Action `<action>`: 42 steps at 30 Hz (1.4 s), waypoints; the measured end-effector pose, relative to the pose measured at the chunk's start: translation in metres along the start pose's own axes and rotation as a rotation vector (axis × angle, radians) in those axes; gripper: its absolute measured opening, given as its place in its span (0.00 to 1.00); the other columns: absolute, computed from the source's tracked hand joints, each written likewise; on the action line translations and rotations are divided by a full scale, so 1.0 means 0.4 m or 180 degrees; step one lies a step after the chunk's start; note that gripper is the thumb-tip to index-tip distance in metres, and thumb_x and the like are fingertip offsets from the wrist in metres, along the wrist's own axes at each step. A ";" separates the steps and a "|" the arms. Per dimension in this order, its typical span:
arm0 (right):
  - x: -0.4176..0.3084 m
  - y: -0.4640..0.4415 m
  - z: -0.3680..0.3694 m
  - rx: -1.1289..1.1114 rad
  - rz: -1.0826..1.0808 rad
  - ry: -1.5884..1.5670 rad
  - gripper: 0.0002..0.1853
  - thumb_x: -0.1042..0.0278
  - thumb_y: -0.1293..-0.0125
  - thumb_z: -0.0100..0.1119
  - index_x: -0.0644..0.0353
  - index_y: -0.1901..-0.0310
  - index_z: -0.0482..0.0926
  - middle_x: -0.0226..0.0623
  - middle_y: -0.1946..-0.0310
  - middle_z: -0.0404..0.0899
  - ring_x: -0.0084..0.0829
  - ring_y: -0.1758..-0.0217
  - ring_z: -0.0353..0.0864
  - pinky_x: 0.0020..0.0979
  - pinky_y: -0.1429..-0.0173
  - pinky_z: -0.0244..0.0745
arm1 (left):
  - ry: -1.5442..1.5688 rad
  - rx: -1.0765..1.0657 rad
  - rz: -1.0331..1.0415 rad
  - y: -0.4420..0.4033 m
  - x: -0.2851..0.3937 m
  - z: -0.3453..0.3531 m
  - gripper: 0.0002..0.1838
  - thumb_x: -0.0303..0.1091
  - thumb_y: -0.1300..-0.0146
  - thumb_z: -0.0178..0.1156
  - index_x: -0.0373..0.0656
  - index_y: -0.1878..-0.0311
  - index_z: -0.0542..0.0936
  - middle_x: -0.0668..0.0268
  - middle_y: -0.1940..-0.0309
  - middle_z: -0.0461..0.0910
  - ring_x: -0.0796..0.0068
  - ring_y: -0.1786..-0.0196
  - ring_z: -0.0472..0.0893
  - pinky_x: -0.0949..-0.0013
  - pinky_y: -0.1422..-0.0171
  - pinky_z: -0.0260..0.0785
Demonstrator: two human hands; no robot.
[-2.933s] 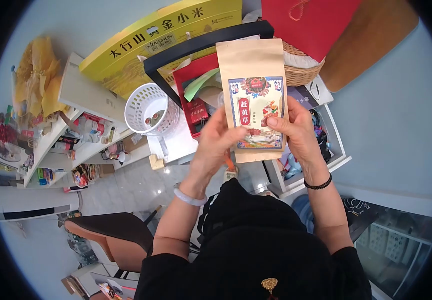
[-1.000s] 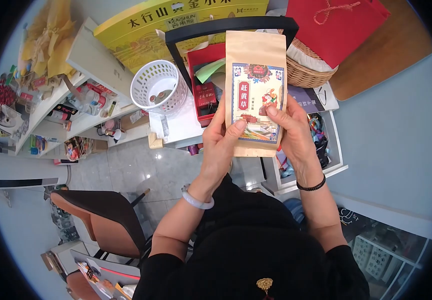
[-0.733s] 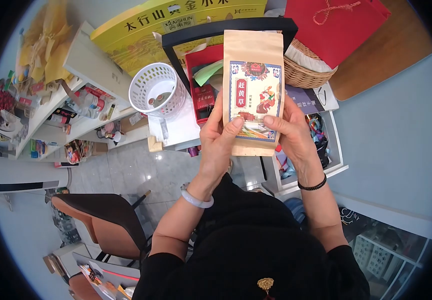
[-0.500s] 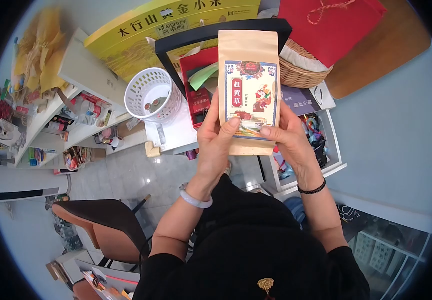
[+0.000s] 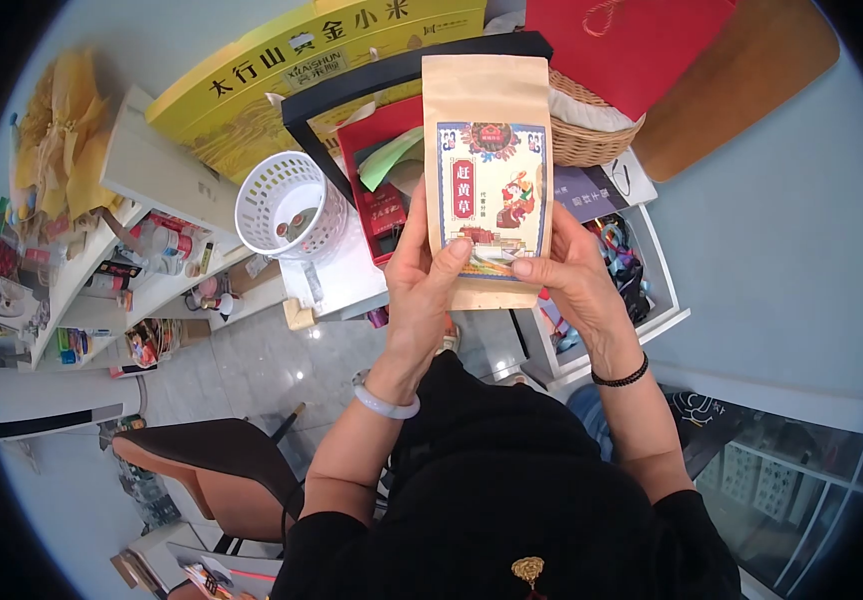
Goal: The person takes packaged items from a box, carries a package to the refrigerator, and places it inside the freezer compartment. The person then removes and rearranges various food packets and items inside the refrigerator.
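Note:
A brown kraft paper pouch with a colourful printed label is held upright in front of me, its label facing up at me. My left hand grips its lower left edge, thumb across the front. On the lower right, my right hand clasps it the same way. The fingers behind the pouch are mostly hidden. Beyond it lies a red box with a green paper piece in it, partly covered by the pouch. A white perforated basket stands to the left, with small items inside.
An open drawer full of ribbons sits right of my hands. Behind are a yellow box, a dark frame-like box edge, a wicker basket and a red bag. A chair stands at lower left, beside shelves.
The view has shifted slightly, so the background sits a little further left. The pouch appears slightly larger and a bit further left, still held in both hands.

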State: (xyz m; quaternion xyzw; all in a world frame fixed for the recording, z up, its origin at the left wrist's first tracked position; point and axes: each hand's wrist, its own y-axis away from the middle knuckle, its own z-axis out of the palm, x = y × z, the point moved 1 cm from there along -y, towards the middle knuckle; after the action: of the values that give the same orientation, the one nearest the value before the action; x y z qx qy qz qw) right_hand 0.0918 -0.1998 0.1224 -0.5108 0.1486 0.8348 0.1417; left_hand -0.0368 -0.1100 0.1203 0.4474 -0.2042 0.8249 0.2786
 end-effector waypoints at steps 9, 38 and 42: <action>-0.001 0.008 0.006 0.0018 -0.0075 0.0007 0.44 0.73 0.55 0.71 0.67 0.35 0.58 0.41 0.43 0.70 0.29 0.39 0.68 0.31 0.33 0.60 | -0.0200 -0.0123 0.0063 0.010 0.007 -0.005 0.36 0.27 0.36 0.54 0.39 0.28 0.49 0.61 0.37 0.65 0.75 0.39 0.69 0.69 0.35 0.61; -0.072 0.011 0.027 -0.0062 -0.0206 0.0026 0.39 0.70 0.51 0.68 0.70 0.38 0.61 0.44 0.45 0.73 0.31 0.42 0.72 0.30 0.36 0.64 | 0.0192 -0.0165 -0.0066 -0.016 0.052 0.022 0.28 0.36 0.28 0.43 0.35 0.30 0.51 0.57 0.33 0.60 0.72 0.34 0.63 0.70 0.32 0.57; -0.075 0.012 0.027 -0.0043 -0.0213 -0.0004 0.39 0.71 0.51 0.68 0.70 0.38 0.61 0.44 0.46 0.73 0.31 0.42 0.72 0.31 0.36 0.64 | 0.0154 -0.0187 -0.0092 -0.013 0.057 0.027 0.28 0.35 0.28 0.44 0.35 0.29 0.50 0.58 0.33 0.58 0.72 0.33 0.62 0.70 0.32 0.56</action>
State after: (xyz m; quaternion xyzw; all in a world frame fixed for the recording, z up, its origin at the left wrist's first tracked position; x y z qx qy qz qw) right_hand 0.0944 -0.2027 0.1542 -0.5160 0.1258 0.8309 0.1662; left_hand -0.0369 -0.1062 0.1458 0.4219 -0.2150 0.8250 0.3084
